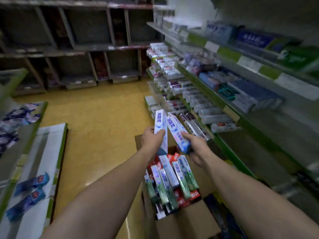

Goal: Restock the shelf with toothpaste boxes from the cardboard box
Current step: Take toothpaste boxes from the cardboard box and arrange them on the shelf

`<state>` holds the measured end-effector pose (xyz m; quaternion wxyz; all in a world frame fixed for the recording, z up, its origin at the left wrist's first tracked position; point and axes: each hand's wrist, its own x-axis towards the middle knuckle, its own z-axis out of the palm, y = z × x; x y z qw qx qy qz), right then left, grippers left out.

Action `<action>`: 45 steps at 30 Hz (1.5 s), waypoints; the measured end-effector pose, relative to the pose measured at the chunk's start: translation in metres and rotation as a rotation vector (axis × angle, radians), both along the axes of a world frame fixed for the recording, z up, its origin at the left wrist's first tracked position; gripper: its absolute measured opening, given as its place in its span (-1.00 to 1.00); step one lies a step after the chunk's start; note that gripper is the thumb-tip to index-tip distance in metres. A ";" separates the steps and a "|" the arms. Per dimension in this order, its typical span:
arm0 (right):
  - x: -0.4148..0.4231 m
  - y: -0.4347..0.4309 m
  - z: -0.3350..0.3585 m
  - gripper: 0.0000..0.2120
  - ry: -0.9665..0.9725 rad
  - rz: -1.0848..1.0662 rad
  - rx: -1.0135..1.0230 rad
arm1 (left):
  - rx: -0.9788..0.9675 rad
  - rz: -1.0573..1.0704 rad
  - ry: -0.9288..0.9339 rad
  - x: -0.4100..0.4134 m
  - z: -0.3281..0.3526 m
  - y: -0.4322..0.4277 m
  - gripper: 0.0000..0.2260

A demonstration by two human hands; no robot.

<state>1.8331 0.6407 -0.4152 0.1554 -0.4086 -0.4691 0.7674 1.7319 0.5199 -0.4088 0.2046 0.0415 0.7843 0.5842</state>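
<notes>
Fingers (160, 133) of the left hand (150, 141) grip one toothpaste box (160, 124); the right hand (197, 145) grips a second toothpaste box (176, 130), both held above the cardboard box (183, 221), tilted toward the shelf (224, 144) at right, apparently for stocking.

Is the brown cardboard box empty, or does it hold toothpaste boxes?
Not empty: the open brown cardboard box holds many green, white and red toothpaste boxes packed inside.
</notes>
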 end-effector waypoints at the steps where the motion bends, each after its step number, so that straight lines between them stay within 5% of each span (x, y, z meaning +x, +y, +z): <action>1: 0.008 -0.009 0.014 -0.75 0.044 -0.014 -0.002 | 0.056 -0.017 -0.031 0.008 0.015 -0.005 -0.74; 5: 0.047 -0.036 0.063 -0.40 0.111 -0.071 0.058 | 0.281 -0.105 -0.146 0.040 0.068 -0.024 -0.62; 9: 0.101 -0.052 0.113 -0.82 0.183 -0.189 0.142 | 0.485 -0.179 -0.241 0.075 0.113 -0.031 -0.53; 13: 0.159 -0.055 0.158 -0.70 0.255 -0.296 0.212 | 0.506 -0.293 -0.243 0.121 0.167 -0.038 -0.52; 17: 0.226 -0.054 0.197 -0.57 0.297 -0.380 0.282 | 0.508 -0.419 -0.236 0.184 0.215 -0.041 -0.87; 25: 0.407 -0.057 0.237 -0.56 0.328 -0.499 0.405 | 0.586 -0.519 -0.296 0.339 0.243 -0.021 -0.66; 36: 0.643 -0.079 0.263 -0.68 0.233 -0.756 0.569 | 0.602 -0.753 -0.361 0.535 0.256 0.022 -0.77; 45: 0.729 -0.073 0.272 -0.70 0.290 -0.933 0.585 | 0.639 -0.801 -0.444 0.601 0.268 0.073 -0.85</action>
